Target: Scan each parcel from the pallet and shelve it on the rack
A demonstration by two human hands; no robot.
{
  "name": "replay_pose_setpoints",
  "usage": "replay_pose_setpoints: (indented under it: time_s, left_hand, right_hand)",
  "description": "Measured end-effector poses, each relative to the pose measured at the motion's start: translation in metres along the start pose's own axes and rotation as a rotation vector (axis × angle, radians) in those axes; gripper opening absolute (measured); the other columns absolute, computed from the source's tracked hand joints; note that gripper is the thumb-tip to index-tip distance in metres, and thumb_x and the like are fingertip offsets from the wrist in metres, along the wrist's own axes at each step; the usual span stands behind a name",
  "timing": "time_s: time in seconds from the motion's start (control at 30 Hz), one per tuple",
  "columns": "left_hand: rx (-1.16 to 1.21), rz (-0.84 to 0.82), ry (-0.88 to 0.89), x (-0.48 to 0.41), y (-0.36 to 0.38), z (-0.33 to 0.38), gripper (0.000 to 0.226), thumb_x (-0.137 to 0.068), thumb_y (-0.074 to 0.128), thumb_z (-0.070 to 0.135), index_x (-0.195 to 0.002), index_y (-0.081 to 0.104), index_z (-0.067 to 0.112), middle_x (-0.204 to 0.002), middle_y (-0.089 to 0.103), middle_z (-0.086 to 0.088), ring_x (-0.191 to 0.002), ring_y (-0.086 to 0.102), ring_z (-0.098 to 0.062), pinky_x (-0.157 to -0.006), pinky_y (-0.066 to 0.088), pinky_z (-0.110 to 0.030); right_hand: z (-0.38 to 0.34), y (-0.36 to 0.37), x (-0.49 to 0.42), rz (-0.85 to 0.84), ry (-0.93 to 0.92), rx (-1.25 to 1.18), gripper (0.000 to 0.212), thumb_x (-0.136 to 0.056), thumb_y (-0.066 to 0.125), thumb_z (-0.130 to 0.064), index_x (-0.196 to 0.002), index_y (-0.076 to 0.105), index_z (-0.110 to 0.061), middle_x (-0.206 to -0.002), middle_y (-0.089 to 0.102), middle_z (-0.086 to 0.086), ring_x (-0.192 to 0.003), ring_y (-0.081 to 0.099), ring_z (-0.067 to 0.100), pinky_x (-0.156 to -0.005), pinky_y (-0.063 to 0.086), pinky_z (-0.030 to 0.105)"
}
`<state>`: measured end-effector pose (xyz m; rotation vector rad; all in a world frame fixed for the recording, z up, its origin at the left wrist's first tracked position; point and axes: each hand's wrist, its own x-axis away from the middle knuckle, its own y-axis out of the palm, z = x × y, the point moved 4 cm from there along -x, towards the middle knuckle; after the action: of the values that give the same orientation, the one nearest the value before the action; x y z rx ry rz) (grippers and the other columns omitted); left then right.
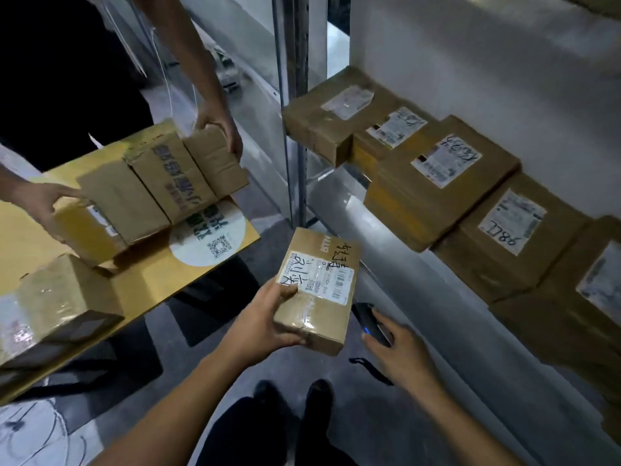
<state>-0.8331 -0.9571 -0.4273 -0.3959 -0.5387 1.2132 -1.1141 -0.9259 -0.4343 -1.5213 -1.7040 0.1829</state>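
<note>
Nearest: the left hand (265, 317) grips the parcel (319, 287), a small taped brown carton, thumb on its top face and fingers underneath, held in the air with nothing else supporting it. The label (317, 279) faces up, with a barcode and handwritten marks. Just right of the parcel, near its lower corner, the right hand (400, 351) is wrapped round a black scanner (371, 322) with a blue light showing; its nose sits beside the parcel's edge, not over the label. Judgement: the scan step is in hand, and I cannot tell whether a read has registered. Left of the parcel and farther off, a second person's hands (218, 129) hold a stack of cartons (158, 183) over a broad yellow box (141, 290). Right of the parcel and beyond it, a row of boxes (440, 176) lies label-up on the rack (295, 129). Next move probably calls for bringing the scanner over the barcode, then carrying the parcel up and rightward to a free spot on the rack.
</note>
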Motion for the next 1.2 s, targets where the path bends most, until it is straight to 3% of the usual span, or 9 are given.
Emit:
replay_pose_setpoints:
  time_s: [0.17,0.33,0.47,0.6,0.67,0.73,0.83,1.0,1.2]
  left_hand:
    - [-0.031,-0.055,0.005,-0.07,-0.005,-0.026,0.096,-0.059,0.098,0.043,-0.139,0.048,0.031,-0.144,0.034,0.021,-0.127,0.04,0.004,-0.103,0.037,-0.012]
    - [-0.051,-0.152,0.007,-0.156,-0.003,-0.062,0.097,-0.061,0.097,0.041,-0.142,0.044,0.033,-0.153,0.036,0.005,-0.132,0.046,-0.016,-0.105,0.045,-0.031]
    - [-0.085,-0.243,0.019,-0.219,-0.003,-0.089,0.096,-0.064,0.096,0.035,-0.143,0.041,0.032,-0.154,0.035,0.0,-0.128,0.052,-0.025,-0.096,0.047,-0.031]
    - [-0.112,-0.31,0.065,-0.279,-0.011,-0.118,0.097,-0.065,0.096,0.032,-0.145,0.041,0.025,-0.156,0.035,-0.005,-0.132,0.047,-0.024,-0.098,0.036,-0.021]
    - [-0.129,-0.331,0.058,-0.305,-0.015,-0.127,0.098,-0.065,0.097,0.031,-0.146,0.042,0.024,-0.156,0.037,-0.008,-0.134,0.047,-0.027,-0.105,0.039,-0.028]
    - [-0.135,-0.336,0.05,-0.334,-0.013,-0.136,0.097,-0.064,0.097,0.03,-0.144,0.042,0.025,-0.152,0.041,-0.008,-0.13,0.05,-0.026,-0.106,0.043,-0.033]
    - [-0.06,-0.321,0.028,-0.368,-0.005,-0.148,0.092,-0.065,0.096,0.02,-0.14,0.042,0.025,-0.142,0.046,0.0,-0.116,0.056,-0.012,-0.09,0.046,-0.013]
    - [0.038,-0.333,-0.054,-0.412,0.029,-0.171,0.09,-0.065,0.095,0.011,-0.136,0.042,0.023,-0.146,0.048,-0.005,-0.129,0.055,-0.026,-0.1,0.055,-0.048]
    - [-0.132,-0.295,0.025,-0.463,0.057,-0.2,0.093,-0.064,0.096,0.023,-0.141,0.044,0.024,-0.149,0.042,-0.006,-0.129,0.049,-0.024,-0.102,0.048,-0.037]
  right_hand:
    - [-0.011,0.004,-0.058,-0.036,0.071,-0.003,0.053,-0.091,0.068,-0.042,-0.141,0.054,-0.035,-0.121,0.066,0.0,-0.109,0.063,0.016,-0.088,0.051,0.031]
    - [-0.028,0.02,-0.119,0.033,0.144,-0.024,0.052,-0.094,0.067,-0.036,-0.143,0.053,-0.028,-0.113,0.063,-0.002,-0.084,0.06,0.011,-0.077,0.053,0.033]
    - [-0.031,0.037,-0.166,0.086,0.181,-0.034,0.054,-0.095,0.066,-0.036,-0.145,0.052,-0.024,-0.136,0.061,0.001,-0.112,0.061,0.022,-0.09,0.049,0.035]
    - [-0.03,0.057,-0.217,0.158,0.179,-0.102,0.049,-0.094,0.069,-0.033,-0.14,0.056,-0.026,-0.13,0.06,-0.008,-0.116,0.055,0.012,-0.088,0.039,0.023]
    - [-0.027,0.067,-0.242,0.166,0.161,-0.151,0.044,-0.094,0.069,-0.029,-0.136,0.061,-0.023,-0.126,0.06,-0.009,-0.116,0.055,0.011,-0.088,0.038,0.02]
    - [-0.021,0.074,-0.271,0.188,0.172,-0.198,0.041,-0.093,0.07,-0.027,-0.133,0.064,-0.019,-0.128,0.065,-0.002,-0.119,0.057,0.02,-0.093,0.044,0.028]
    - [-0.018,0.077,-0.311,0.23,0.164,-0.259,0.044,-0.092,0.071,-0.028,-0.135,0.063,-0.023,-0.131,0.063,-0.006,-0.124,0.056,0.019,-0.106,0.045,0.039]
    - [0.006,0.079,-0.365,0.241,0.205,-0.249,0.05,-0.09,0.07,-0.04,-0.138,0.058,-0.035,-0.13,0.061,-0.013,-0.121,0.056,0.013,-0.1,0.044,0.028]
    - [0.034,0.09,-0.413,0.204,0.223,-0.221,0.056,-0.09,0.07,-0.041,-0.142,0.055,-0.03,-0.136,0.061,-0.001,-0.111,0.059,0.018,-0.086,0.045,0.025]
